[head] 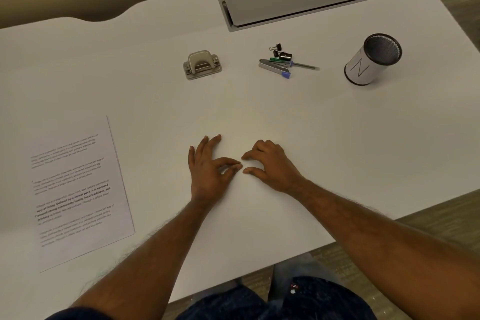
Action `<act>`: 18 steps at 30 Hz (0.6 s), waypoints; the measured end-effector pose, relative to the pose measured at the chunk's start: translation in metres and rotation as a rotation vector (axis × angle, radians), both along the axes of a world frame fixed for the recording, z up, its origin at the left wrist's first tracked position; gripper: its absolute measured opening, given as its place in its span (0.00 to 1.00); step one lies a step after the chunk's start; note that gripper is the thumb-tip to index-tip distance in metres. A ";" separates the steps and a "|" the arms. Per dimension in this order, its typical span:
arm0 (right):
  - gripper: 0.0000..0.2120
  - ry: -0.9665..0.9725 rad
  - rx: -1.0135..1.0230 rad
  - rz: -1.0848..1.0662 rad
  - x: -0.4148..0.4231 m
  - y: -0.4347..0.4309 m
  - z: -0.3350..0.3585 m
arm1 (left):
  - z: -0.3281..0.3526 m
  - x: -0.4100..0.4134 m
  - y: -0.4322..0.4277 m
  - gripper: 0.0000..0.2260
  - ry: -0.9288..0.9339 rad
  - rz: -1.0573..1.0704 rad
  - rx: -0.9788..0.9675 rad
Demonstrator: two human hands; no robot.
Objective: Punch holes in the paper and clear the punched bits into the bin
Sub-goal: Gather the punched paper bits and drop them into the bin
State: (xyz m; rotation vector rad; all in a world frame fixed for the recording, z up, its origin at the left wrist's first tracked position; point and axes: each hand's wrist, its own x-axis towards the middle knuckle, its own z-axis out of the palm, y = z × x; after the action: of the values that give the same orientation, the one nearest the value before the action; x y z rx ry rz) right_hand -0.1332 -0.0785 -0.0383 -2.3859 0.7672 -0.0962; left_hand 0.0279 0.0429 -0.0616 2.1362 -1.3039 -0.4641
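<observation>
A printed paper sheet point(78, 189) lies flat at the table's left. The grey hole punch point(202, 65) stands at the back centre, untouched. A small black mesh bin point(372, 60) wrapped in white paper stands at the back right. My left hand point(210, 166) and my right hand point(270, 163) rest side by side on the white table point(311, 138) near its front middle. Their fingers are loosely curled and the fingertips nearly meet. I see nothing held in either hand. No punched bits are visible on the table.
A stapler with a blue tip, pens and black binder clips point(281, 61) lie in a heap between the punch and the bin. A grey cable hatch point(296, 0) is set into the table at the back. The table's front edge runs just below my forearms.
</observation>
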 end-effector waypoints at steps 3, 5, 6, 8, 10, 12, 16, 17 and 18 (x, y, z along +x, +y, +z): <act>0.13 -0.044 0.020 -0.042 0.004 0.002 0.000 | 0.000 0.000 0.000 0.05 -0.010 -0.006 -0.003; 0.09 -0.063 0.001 -0.061 0.007 0.006 -0.001 | 0.000 0.000 0.000 0.06 -0.014 -0.011 -0.001; 0.07 -0.074 -0.010 -0.060 0.008 0.008 -0.002 | -0.001 0.000 0.000 0.06 -0.017 -0.010 -0.002; 0.06 -0.089 -0.019 -0.055 0.010 0.008 -0.002 | -0.001 0.000 0.000 0.06 -0.023 -0.010 -0.001; 0.06 -0.076 -0.026 -0.041 0.011 0.007 -0.001 | 0.000 -0.001 -0.001 0.06 -0.024 -0.008 0.008; 0.06 -0.052 -0.037 -0.019 0.012 0.006 -0.001 | 0.000 -0.001 -0.002 0.07 -0.031 -0.009 0.021; 0.09 0.025 -0.070 0.025 0.017 0.008 -0.003 | 0.002 -0.002 -0.004 0.07 -0.017 -0.026 0.050; 0.09 0.050 -0.082 0.031 0.017 0.008 -0.003 | 0.002 -0.002 -0.005 0.07 -0.003 -0.031 0.056; 0.09 0.076 -0.095 0.036 0.018 0.008 -0.003 | 0.004 -0.002 -0.006 0.07 0.010 -0.039 0.059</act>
State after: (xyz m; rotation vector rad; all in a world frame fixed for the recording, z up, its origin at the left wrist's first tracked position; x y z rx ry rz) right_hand -0.1151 -0.0704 -0.0418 -2.5047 0.7699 -0.0282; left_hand 0.0258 0.0372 -0.0579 2.1567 -1.3432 -0.5346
